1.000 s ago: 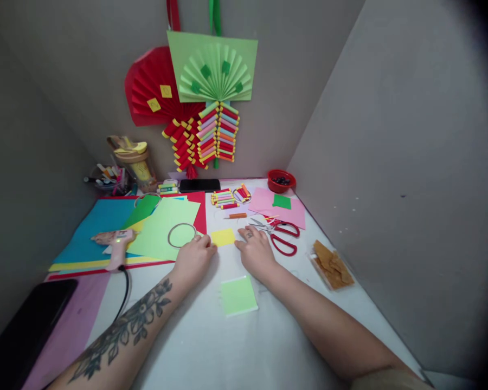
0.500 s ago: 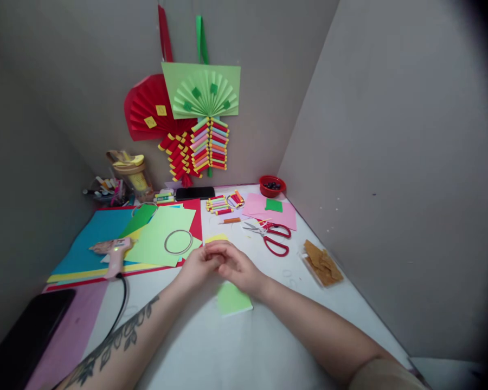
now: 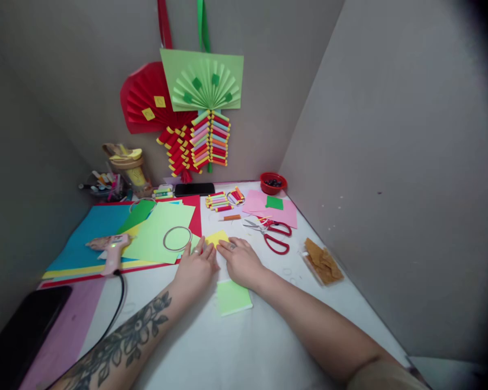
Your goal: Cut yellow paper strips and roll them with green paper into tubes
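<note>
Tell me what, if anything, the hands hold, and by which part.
It cannot be told: the left hand and right hand have their fingers at the near edge of the yellow paper, but no clear pinch shows.

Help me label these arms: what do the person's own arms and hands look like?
The left forearm bears a dark tattoo of flowers and leaves; the left hand wears a ring. The right forearm shows no tattoo, and a beige sleeve shows above it. The right hand has a dark finger mark, ring or tattoo unclear.

Right of the green square point(image 3: 234, 298), open tabletop point(image 3: 282, 271) reaches the brown-filled tray point(image 3: 323, 263).
</note>
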Demonstrator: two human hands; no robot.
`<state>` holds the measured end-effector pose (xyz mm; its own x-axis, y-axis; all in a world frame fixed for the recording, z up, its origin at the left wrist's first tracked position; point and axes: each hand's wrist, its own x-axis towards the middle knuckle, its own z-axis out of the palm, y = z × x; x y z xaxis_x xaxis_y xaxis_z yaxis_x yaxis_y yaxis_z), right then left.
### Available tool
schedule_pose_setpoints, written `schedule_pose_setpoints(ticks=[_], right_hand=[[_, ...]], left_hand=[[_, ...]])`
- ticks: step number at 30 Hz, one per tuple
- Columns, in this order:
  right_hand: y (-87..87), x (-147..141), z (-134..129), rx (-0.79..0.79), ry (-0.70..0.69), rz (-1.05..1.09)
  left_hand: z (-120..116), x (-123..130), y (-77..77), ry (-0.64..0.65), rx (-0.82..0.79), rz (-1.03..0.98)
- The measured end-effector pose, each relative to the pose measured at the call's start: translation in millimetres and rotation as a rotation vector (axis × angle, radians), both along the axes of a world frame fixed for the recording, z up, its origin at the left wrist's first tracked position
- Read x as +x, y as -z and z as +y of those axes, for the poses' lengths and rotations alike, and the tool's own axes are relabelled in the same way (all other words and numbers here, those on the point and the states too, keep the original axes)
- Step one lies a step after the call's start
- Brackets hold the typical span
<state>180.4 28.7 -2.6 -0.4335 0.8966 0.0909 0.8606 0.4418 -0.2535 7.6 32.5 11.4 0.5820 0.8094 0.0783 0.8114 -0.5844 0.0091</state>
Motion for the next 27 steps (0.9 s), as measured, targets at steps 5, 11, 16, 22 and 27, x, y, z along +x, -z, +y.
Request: schedule_pose_setpoints(ticks=[5,11,16,22,27], right_hand=[[1.2,8.4,3.9,-0.007,0.132,-0.099],[-3.4,26.8,3.6,0.249,0.189,0.139],[-20.5,73.2,7.0,0.264,0.492,0.068],[-28.6,105.0,8.4,0.052,0.697,-0.176],[-22.1,106.4,11.1,-0.089,0.675,-0.239]], left_hand=[[0.7,-1.5,-4.8,-0.011,0.01,0.044],[5.0,-3.6,-6.5,-0.022,0.03,-0.009],[8.3,-8.0,-4.8,-0.014,0.031,-0.1],[16.4,-1.5,-1.1,-0.102,0.016,-0.175],[26.8,5.8,1.2,-0.152,0.005,-0.198]])
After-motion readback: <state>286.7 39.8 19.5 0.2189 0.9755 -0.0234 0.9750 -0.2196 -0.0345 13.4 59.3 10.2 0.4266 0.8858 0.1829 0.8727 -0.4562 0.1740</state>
